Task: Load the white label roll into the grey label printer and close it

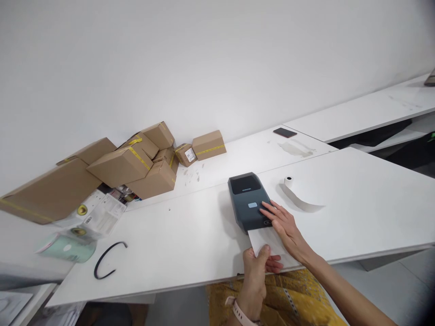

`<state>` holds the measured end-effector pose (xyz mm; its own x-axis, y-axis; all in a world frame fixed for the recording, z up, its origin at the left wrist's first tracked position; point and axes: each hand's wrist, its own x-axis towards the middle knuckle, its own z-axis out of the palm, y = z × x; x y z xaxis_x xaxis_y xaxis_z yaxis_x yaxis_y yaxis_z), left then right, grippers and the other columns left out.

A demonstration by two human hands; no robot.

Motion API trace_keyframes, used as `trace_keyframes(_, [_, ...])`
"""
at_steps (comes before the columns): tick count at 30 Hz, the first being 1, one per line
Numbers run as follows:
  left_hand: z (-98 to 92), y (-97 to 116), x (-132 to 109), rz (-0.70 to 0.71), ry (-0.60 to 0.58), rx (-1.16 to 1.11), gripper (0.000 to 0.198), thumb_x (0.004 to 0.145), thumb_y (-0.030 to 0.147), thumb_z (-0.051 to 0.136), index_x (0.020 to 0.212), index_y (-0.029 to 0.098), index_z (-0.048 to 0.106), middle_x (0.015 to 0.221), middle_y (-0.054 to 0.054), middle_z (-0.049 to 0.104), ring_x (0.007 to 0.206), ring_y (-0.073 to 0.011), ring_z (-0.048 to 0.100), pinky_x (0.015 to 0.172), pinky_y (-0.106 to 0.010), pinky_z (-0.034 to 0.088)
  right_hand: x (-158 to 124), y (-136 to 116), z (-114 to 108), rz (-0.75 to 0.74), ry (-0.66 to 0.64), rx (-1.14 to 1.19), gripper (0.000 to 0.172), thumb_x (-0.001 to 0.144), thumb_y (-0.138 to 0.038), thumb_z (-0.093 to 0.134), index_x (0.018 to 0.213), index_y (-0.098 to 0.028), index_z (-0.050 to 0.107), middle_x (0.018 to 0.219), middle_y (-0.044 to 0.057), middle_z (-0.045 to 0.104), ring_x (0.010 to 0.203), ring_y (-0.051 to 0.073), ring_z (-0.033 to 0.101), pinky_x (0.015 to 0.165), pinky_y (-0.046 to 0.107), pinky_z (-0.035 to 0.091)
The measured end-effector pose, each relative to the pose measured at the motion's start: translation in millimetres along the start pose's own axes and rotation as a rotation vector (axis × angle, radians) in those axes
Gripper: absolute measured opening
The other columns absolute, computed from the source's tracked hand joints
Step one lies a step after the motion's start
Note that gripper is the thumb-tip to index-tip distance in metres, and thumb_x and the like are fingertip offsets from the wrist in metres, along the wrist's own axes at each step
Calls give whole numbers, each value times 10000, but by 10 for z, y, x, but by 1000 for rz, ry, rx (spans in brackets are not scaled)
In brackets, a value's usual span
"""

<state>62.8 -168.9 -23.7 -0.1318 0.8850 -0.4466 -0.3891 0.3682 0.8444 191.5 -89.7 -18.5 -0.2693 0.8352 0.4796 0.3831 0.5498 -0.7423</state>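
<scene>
A dark grey label printer (248, 199) sits on the white table (176, 240) near its front edge. A white label sheet (268, 244) sticks out of the printer's front. My left hand (256, 267) pinches the near edge of that sheet between thumb and fingers. My right hand (283, 224) lies flat with fingers stretched out, resting on the printer's front right corner and on the sheet. A watch band shows on my left wrist.
A small paper roll (288, 180) with a loose curled strip lies right of the printer. Several cardboard boxes (136, 163) are piled at the back left, with printed leaflets (102, 213), a pale green roll (68, 246) and a black curved cable (107, 260). A phone (284, 132) lies farther back.
</scene>
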Motion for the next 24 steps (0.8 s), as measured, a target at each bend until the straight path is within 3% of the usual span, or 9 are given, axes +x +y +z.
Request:
trace_keyframes(5, [2,-28,-28,13,27,35,629,545,678,776,804,119,645,644,-101,707,514,-182,637,503,-265,456,-23,27,43,-9,27,-32,441,1008,-383,271,1362,-370,535,1498,-34,446,1450,251,264,1160,547,219])
trace_keyframes(9, [-120,-33,-46,-24,-92,183,686,692,793,559,604,117,634,540,-97,649,401,-144,541,453,-267,396,-28,42,11,-43,32,-87,423,1011,-364,295,1359,-324,532,1488,7,462,1431,255,305,1138,537,265])
trace_keyframes(11, [-250,-21,-20,23,-1,221,744,769,819,398,490,149,565,445,-71,567,354,-124,471,419,-262,354,16,34,-32,-58,47,-114,398,1008,-364,312,1314,-312,560,1473,21,479,1405,250,351,1116,514,309])
trace_keyframes(13, [-393,28,32,190,187,201,710,835,765,349,499,170,541,451,-44,541,396,-126,483,436,-256,377,99,17,-71,-74,53,-150,369,1006,-370,322,1239,-298,599,1458,32,493,1385,250,377,1093,502,339])
trace_keyframes(15, [-505,118,97,370,302,182,612,892,671,374,641,168,617,620,-59,641,569,-156,599,537,-261,470,203,1,-88,-89,35,-203,359,1006,-378,320,1180,-292,622,1451,34,498,1386,255,370,1084,505,343])
trace_keyframes(17, [-552,225,162,489,305,165,508,927,596,390,945,183,684,1003,-95,712,927,-199,669,769,-293,540,298,-7,-80,-112,-5,-266,363,1008,-382,316,1186,-303,623,1458,25,491,1400,259,344,1088,515,331])
trace_keyframes(20, [-500,344,256,562,216,121,529,957,568,357,1359,264,516,1490,-61,458,1372,-204,424,1086,-335,415,364,8,-42,-156,-57,-358,366,1007,-382,334,1261,-334,593,1491,10,452,1420,262,309,1090,514,327])
trace_keyframes(24, [-357,342,383,563,86,69,620,961,594,319,1513,314,282,1622,19,201,1485,-172,197,1203,-328,249,330,43,-4,-192,-55,-456,379,1001,-368,369,1336,-340,545,1515,15,419,1429,263,296,1076,499,347])
